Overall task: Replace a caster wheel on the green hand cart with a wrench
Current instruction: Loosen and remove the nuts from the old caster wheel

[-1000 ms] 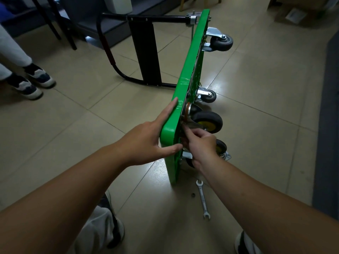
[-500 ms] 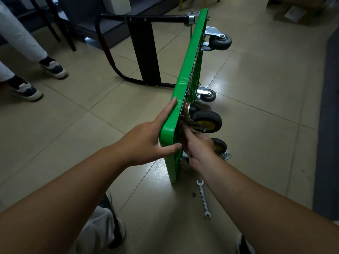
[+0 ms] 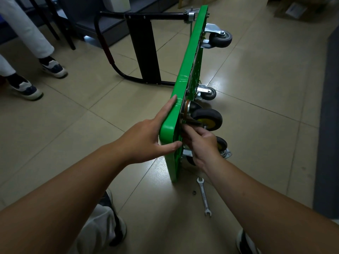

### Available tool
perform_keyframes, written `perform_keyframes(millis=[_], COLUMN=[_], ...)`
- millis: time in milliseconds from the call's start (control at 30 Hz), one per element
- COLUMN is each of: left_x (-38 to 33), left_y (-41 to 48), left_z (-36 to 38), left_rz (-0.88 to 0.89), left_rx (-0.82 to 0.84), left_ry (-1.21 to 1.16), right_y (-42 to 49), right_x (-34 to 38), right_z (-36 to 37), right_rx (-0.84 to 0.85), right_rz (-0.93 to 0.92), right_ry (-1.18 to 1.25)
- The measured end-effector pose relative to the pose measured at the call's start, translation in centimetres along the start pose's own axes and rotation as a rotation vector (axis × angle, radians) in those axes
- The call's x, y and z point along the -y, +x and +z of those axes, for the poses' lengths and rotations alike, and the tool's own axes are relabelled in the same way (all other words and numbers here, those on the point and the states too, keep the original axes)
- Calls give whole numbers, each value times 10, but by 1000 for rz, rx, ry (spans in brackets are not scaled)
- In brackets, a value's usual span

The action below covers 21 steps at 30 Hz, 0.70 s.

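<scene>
The green hand cart (image 3: 185, 70) stands on its long edge on the tiled floor, underside facing right. My left hand (image 3: 146, 140) grips the deck's near upper corner, fingers flat on the top face and thumb on the end edge. My right hand (image 3: 203, 143) is pinched at the base of the caster wheel (image 3: 209, 118) with the yellow hub, where its mount meets the deck; what the fingertips hold is hidden. A silver open-ended wrench (image 3: 204, 197) lies on the floor under my right forearm, with a small nut (image 3: 194, 192) beside it.
A loose caster with a mounting plate (image 3: 223, 148) sits on the floor behind my right hand. Two grey casters (image 3: 220, 38) (image 3: 208, 93) remain on the far end. The black folding handle (image 3: 143, 15) lies to the left. A bystander's shoes (image 3: 55, 68) are at far left.
My right hand's fingers have shifted slightly at the caster's base. The bystander at left has stepped one foot to a new spot. Cart, wrench and my left hand stay put.
</scene>
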<state>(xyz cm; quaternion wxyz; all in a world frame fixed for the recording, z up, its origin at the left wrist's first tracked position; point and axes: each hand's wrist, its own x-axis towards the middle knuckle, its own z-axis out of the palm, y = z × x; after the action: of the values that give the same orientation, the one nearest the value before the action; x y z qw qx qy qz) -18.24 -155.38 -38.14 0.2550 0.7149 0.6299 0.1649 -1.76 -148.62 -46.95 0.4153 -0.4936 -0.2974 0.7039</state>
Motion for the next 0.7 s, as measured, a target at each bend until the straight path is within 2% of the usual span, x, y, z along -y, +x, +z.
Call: perform_keyframes(millis=[133, 300, 700], left_x=[0, 2, 1], left_y=[0, 0, 1], left_z=[0, 1, 2], left_rz=[5, 6, 2], left_rx=[-8, -13, -17], left_ry=[5, 0, -3], right_y=[4, 6, 0], right_x=[-3, -7, -3], right_z=[4, 4, -1], right_rx=[-46, -13, 25], right_rz=[22, 78, -106], right_ry=[-58, -81, -121])
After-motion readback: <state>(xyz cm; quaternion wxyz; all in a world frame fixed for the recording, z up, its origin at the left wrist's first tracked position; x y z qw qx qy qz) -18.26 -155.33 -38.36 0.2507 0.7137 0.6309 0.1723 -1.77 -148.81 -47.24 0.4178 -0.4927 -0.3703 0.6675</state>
